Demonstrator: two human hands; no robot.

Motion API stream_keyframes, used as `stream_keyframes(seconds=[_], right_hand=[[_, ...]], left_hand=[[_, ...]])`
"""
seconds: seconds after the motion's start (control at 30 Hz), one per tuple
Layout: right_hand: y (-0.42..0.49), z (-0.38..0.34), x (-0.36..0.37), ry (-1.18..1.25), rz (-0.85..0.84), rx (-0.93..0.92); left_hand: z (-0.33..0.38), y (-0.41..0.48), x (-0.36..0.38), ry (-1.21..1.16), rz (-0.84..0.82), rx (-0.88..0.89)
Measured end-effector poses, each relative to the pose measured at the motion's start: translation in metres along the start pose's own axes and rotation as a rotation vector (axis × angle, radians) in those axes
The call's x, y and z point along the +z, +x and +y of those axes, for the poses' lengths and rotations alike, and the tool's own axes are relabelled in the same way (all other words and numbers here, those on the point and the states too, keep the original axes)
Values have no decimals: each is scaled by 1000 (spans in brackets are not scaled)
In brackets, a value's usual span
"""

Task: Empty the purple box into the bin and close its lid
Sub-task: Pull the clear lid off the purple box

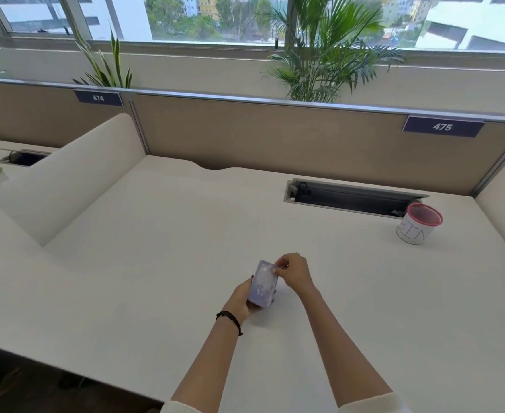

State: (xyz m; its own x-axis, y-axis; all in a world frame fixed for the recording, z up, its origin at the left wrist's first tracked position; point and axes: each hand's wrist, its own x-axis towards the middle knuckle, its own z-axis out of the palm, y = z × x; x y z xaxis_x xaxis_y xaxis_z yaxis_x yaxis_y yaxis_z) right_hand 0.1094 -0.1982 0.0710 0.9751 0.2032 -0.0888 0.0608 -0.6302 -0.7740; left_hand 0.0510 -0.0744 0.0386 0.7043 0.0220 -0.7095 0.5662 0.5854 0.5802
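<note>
A: What fills most of the frame?

B: A white desk [156,234], with a beige partition [275,135] across the upper part and a dark cable slot [352,198] right of centre.

A: And the bin?

B: The bin [418,225], white with a red rim, stands at the right of the frame, just in front of the slot's right end and well apart from the hands.

A: Where is the purple box?

B: The purple box [263,283] is at lower centre, held tilted just above the desk.

A: How do the hands hold it?

B: The left hand [241,298] wraps around its lower left side, fingers curled behind it. The right hand [294,271] has its fingertips pressed together, pinching the box's upper right corner. Whether the lid is open I cannot tell.

A: Anything smaller?

B: A dark bracelet [230,318] on the left wrist.
</note>
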Motion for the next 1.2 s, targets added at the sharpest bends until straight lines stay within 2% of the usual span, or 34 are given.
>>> stream_keyframes(seconds=[0.17, 0.37, 0.83, 1.2], right_hand=[[5, -3, -21, -99, 67, -25], [9, -6, -43, -93, 114, -8], [17, 7, -67, -154, 84, 37], [14, 8, -77, -441, 85, -18]], left_hand=[[3, 3, 23, -24, -27, -3], [8, 3, 43, 10, -37, -3], [6, 11, 69, 30, -62, -11], [6, 15, 82, 72, -68, -19]])
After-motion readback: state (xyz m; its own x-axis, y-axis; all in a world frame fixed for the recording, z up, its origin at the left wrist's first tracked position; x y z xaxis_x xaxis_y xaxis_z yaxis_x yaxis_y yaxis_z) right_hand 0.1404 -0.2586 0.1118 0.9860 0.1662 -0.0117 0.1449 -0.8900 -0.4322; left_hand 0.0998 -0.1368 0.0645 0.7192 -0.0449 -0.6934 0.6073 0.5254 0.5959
